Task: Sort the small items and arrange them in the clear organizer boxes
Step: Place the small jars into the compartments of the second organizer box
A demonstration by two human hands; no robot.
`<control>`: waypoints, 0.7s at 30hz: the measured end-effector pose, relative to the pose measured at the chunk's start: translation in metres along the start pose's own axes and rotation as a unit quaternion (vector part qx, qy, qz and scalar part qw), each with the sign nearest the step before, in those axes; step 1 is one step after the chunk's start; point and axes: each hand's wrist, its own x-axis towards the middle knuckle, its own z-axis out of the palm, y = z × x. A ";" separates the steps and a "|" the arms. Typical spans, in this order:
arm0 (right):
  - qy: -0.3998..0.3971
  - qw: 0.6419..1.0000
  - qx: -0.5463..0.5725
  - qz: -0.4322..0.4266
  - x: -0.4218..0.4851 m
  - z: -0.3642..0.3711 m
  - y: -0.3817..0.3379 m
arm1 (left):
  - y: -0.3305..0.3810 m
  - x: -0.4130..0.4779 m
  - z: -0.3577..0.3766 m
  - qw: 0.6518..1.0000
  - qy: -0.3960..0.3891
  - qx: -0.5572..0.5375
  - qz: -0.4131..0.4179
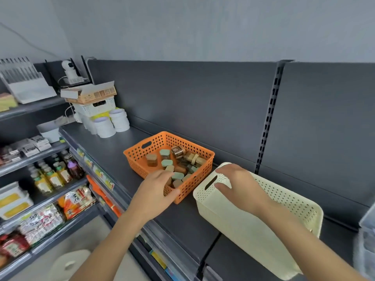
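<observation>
An orange perforated basket (142, 153) sits on the dark shelf and holds several small jars (166, 154) with green, tan and brown lids. My left hand (155, 191) grips the basket's near rim, fingers inside and thumb on the outer wall. To its right stands a cream perforated basket (243, 226). My right hand (239, 184) holds its left rim, fingers curled over the edge beside the handle slot. Clear organizer boxes (366, 240) show partly at the far right edge.
The dark shelf (113, 149) carries white tape rolls (113, 123) and a white basket under a cardboard box (91, 94) at its far left end. Lower shelves at left hold bottles and snack packs. A dark back panel rises behind the baskets.
</observation>
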 end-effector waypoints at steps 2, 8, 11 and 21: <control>-0.001 1.000 -0.001 -0.005 0.020 0.004 -0.005 | -0.015 0.016 0.001 1.000 0.001 -0.008 -0.005; -0.008 1.000 -0.005 0.021 0.076 0.028 -0.018 | -0.060 0.074 0.006 0.999 -0.018 -0.029 0.028; 0.002 0.998 -0.018 0.055 0.105 0.041 -0.019 | -0.080 0.109 0.008 0.997 -0.038 -0.034 0.056; -0.044 0.981 -0.103 0.157 0.174 0.081 -0.008 | -0.116 0.205 0.024 0.972 -0.149 -0.035 0.180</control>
